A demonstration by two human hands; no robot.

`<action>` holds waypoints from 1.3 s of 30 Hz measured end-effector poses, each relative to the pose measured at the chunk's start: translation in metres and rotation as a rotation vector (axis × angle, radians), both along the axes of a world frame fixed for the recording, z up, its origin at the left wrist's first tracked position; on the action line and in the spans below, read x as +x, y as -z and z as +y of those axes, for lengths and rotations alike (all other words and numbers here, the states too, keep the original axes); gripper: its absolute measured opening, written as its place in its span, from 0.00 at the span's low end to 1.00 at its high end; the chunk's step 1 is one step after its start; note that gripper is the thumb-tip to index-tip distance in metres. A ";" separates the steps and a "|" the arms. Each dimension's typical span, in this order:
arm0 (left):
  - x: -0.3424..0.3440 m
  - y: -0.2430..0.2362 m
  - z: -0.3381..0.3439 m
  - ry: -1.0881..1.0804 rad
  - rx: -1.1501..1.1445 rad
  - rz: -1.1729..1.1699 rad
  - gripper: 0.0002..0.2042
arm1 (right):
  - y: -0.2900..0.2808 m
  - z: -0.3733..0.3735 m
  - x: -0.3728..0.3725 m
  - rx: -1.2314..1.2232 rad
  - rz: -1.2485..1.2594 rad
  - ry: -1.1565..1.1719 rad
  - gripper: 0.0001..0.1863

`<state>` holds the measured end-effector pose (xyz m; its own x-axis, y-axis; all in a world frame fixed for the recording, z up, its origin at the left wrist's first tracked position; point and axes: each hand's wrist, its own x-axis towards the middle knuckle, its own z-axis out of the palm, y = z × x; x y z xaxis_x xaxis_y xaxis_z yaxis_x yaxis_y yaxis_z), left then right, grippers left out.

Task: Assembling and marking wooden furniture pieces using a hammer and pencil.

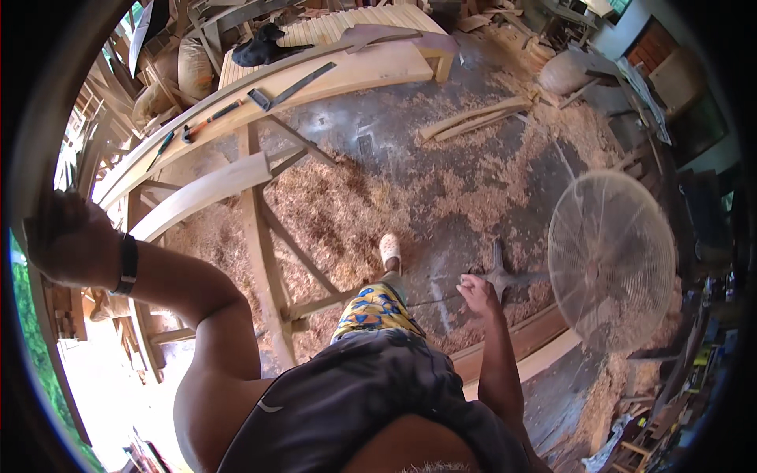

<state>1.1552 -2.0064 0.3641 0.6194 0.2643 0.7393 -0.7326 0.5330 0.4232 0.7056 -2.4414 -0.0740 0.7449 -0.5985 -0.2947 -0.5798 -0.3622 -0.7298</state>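
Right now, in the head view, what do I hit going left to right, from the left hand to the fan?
Left hand → slim dark tool → hammer → square → pale shoe → right hand → round caged fan.

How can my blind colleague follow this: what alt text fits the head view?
A person's left hand is raised at far left, too dark to show any grip; the right hand is above a floor strewn with shavings. A hammer and square lie on a wooden bench; a round fan stands at right.
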 end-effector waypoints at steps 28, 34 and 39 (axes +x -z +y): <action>0.190 0.041 -0.457 -1.074 -0.095 0.016 0.21 | -0.070 -0.603 0.695 -0.454 -0.309 -0.738 0.43; 0.189 0.084 -0.569 -1.090 -0.301 0.358 0.15 | -0.076 -0.630 0.812 -0.452 -0.297 -1.053 0.51; 0.167 0.129 -0.613 -0.973 -0.362 0.589 0.13 | -0.063 -0.620 0.873 -0.602 -0.116 -1.300 0.60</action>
